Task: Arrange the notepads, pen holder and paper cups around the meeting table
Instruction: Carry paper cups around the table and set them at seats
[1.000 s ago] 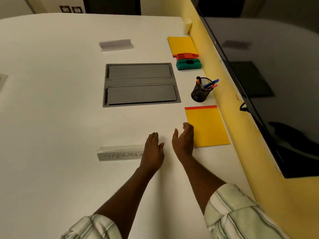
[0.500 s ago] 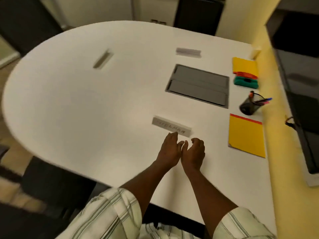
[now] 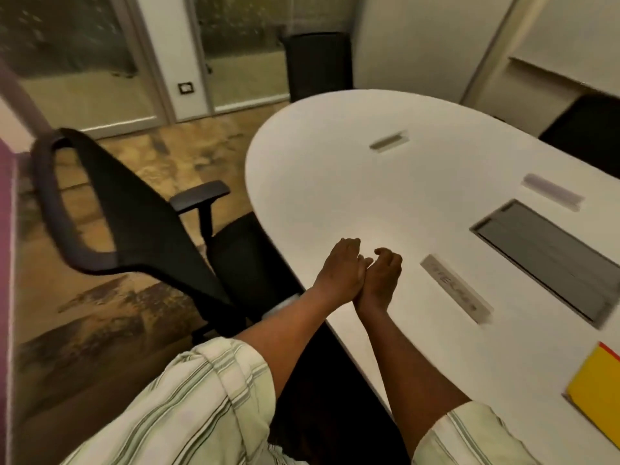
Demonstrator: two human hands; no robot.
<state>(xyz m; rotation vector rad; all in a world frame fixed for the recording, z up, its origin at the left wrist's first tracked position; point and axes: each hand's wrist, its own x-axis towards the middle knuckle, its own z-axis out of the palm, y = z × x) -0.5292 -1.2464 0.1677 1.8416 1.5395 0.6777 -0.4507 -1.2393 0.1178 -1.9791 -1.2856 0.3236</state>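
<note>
the sleeves (image 3: 188, 407) of a striped shirt fill the bottom of the view, both forearms reaching out over the near edge of the table (image 3: 335, 182). the left hand (image 3: 340, 270) and right hand (image 3: 382, 280) meet side by side just above the tabletop, touching at the heel, fingers loosely curled and holding nothing; my guess is they are idle between one placement and the next. at the lower right corner lies a yellow notepad (image 3: 600, 391) with a red strip on its far edge, flat by the table's side, probably set there to mark a seat. just right of the hands a name plate (image 3: 454, 288) lies on the table, its lettering too blurred to read. past it is a grey cable hatch (image 3: 550, 260) sunk in the tabletop, then two more name plates further out, likely one per seat. left of the table a black chair (image 3: 141, 209) stands turned away from it. no pen holder or paper cups show here, so those are still to be found. glass doors close the far side.
</note>
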